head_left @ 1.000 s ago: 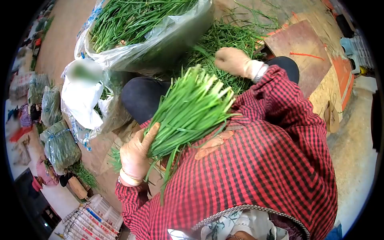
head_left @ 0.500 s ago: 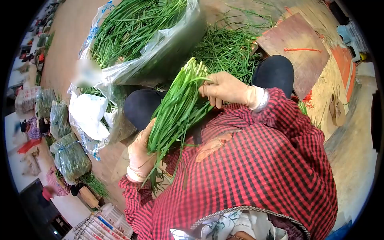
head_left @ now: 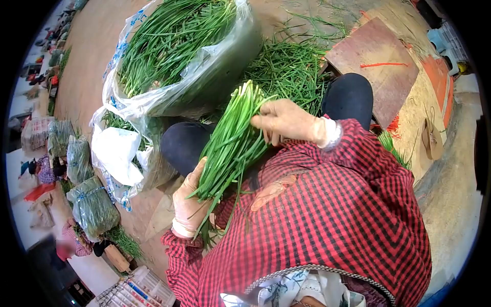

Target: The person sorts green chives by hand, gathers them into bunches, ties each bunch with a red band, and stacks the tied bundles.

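Note:
A bunch of green chives (head_left: 231,146) slants across my lap, its pale cut ends pointing up and its leaves hanging down. My left hand (head_left: 189,209), in a thin pale glove, is wrapped round the leafy lower part. At the upper right side of the bunch is my right hand (head_left: 290,122), gloved too. Its fingers are curled and pinched at loose chive stalks near the pale ends; the fingertips are partly hidden. Just beyond the bunch stands a large clear plastic bag (head_left: 225,66) filled with chives (head_left: 176,43).
Loose chive trimmings (head_left: 291,66) lie on the floor between my knees. A board (head_left: 376,69) with a red tie (head_left: 383,65) on it is at the right. A smaller bag (head_left: 117,153) stands at the left, with wrapped bundles (head_left: 93,207) and another person (head_left: 74,238) farther off.
My right hand has shifted slightly left and down along the bunch. My left hand and the bunch have moved a little right and down, as the view shifted slightly.

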`<state>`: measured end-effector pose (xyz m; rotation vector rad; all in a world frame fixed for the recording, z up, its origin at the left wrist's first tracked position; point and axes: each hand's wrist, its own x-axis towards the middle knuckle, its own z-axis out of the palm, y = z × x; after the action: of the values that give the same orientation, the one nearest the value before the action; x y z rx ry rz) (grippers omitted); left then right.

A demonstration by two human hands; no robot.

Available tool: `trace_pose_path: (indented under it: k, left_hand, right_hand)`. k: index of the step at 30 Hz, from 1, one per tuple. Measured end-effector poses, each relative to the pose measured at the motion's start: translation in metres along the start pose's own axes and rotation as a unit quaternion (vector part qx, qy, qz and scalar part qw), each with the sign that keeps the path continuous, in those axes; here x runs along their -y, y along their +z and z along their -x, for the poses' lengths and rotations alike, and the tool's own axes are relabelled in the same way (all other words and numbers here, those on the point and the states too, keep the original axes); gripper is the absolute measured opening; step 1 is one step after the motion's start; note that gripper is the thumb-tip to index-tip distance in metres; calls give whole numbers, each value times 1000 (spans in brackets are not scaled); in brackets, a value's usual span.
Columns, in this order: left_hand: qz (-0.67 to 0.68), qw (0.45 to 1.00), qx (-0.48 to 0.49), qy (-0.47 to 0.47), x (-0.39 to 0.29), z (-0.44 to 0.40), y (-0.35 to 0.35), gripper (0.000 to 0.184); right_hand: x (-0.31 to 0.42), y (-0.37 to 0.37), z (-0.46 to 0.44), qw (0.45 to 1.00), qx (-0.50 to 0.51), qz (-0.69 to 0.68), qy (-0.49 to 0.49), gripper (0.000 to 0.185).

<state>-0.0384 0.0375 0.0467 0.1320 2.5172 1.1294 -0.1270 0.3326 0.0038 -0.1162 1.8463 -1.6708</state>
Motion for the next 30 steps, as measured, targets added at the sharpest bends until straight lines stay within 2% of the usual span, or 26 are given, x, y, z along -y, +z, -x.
trace_pose_path:
  k: [1, 4, 5, 6, 7, 9, 10, 11, 12, 13, 14, 15, 17, 19, 21, 22, 23, 24, 25, 26, 27, 28, 29, 30]
  left_hand:
    - [8, 1000, 3, 4, 1, 0, 0, 62]
    - [57, 998, 3, -30, 4, 5, 0, 62]
    - [100, 994, -10, -42, 6, 7, 1, 60]
    - [128, 992, 3, 10, 16, 8, 1, 61]
    - [131, 991, 1, 9, 23, 9, -3, 61]
    - [8, 996, 45, 80, 33, 11, -8, 62]
    - [76, 995, 54, 44, 28, 11, -9, 63]
    - [77, 995, 53, 46, 30, 11, -9, 63]
    - [71, 994, 48, 63, 35, 12, -9, 62]
    - [66, 994, 43, 81, 41, 13, -9, 62]
    - [147, 987, 48, 32, 53, 14, -4, 60]
    - [149, 987, 48, 34, 49, 13, -4, 60]
    - [202, 976, 49, -66, 27, 12, -5, 56]
    - [183, 981, 43, -42, 17, 11, -4, 55]
    - [212, 976, 33, 36, 32, 12, 2, 55]
    - [94, 992, 48, 63, 21, 13, -3, 55]
    - [97, 992, 43, 63, 24, 14, 1, 55]
    - [141, 988, 34, 42, 28, 16, 5, 55]
    - [185, 982, 25, 21, 31, 18, 8, 55]
    - [111, 992, 15, 62, 28, 18, 6, 57]
    - [114, 991, 10, 62, 27, 18, 10, 57]
    - [159, 987, 10, 35, 27, 19, 14, 58]
    - [202, 979, 13, 7, 27, 19, 17, 59]
    - [169, 985, 26, 17, 29, 18, 17, 60]
  right_hand:
    - [-19, -2, -13, 998, -23, -45, -24, 28]
    - [1, -19, -9, 994, -57, -83, 32, 21]
    - [-5, -27, -9, 997, -30, -74, -11, 21]
    - [-5, -33, -7, 995, -62, -74, -30, 22]
    - [-4, -41, -4, 992, -95, -74, -49, 23]
    - [-8, -75, -8, 984, -150, -61, -80, 26]
    - [-7, -90, -8, 987, -153, 29, -39, 37]
    - [-9, -89, -8, 987, -154, 32, -39, 37]
    - [-10, -82, -7, 957, -201, 191, -84, 43]
    - [-6, -74, -7, 898, -243, 344, -125, 49]
    - [7, -71, -5, 944, -155, 285, -60, 61]
    - [9, -64, -5, 938, -115, 314, -94, 72]
    - [8, -43, -13, 935, -70, 329, -113, 76]
    - [28, -24, -16, 923, -55, 380, -33, 77]
    - [25, -16, -24, 931, -55, 362, -17, 75]
    - [25, -11, -26, 933, -59, 354, -28, 76]
    - [23, -9, -30, 935, -62, 348, -40, 76]
    - [10, -8, -38, 932, -79, 342, -91, 77]
    - [11, -6, -39, 931, -73, 346, -94, 77]
    - [13, -3, -39, 929, -77, 353, -81, 78]
    - [15, -2, -40, 927, -83, 360, -67, 80]
    - [10, 4, -44, 916, -111, 375, -85, 68]
    - [7, 7, -45, 918, -111, 373, -82, 68]
    - [7, 10, -46, 925, -115, 357, -63, 61]
